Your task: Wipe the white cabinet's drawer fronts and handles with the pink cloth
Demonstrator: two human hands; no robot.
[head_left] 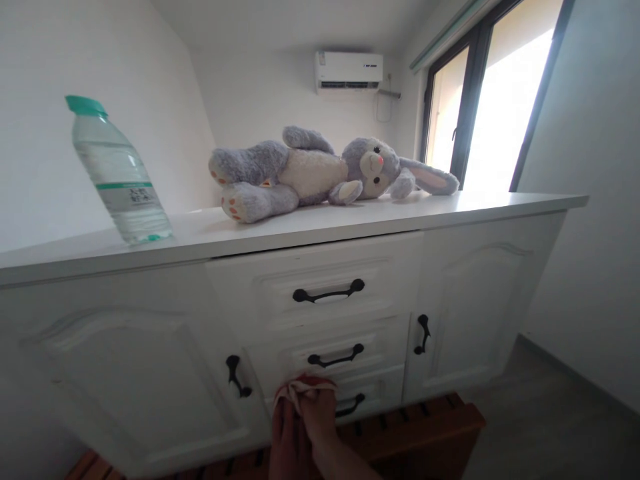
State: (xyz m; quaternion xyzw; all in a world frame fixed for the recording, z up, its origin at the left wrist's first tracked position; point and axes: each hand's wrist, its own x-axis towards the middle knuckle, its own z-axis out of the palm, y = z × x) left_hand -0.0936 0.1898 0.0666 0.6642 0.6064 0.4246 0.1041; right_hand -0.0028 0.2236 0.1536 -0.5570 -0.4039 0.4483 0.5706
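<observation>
My right hand (321, 421) is low in the view, its fingers closed on a pink cloth (299, 391) pressed against the front of the lowest drawer (380, 387) of a white cabinet (150, 360). The hand sits just left of that drawer's black handle (351, 405). My forearm runs down to the bottom edge. My left hand is not in view.
On the cabinet top (350, 217) a water bottle with a green cap (117, 173) stands at the left and a grey plush rabbit (320, 173) lies in the middle. Two more drawers and two doors have black handles. A wooden slatted base (425, 427) runs below. A window (500, 100) is at the right.
</observation>
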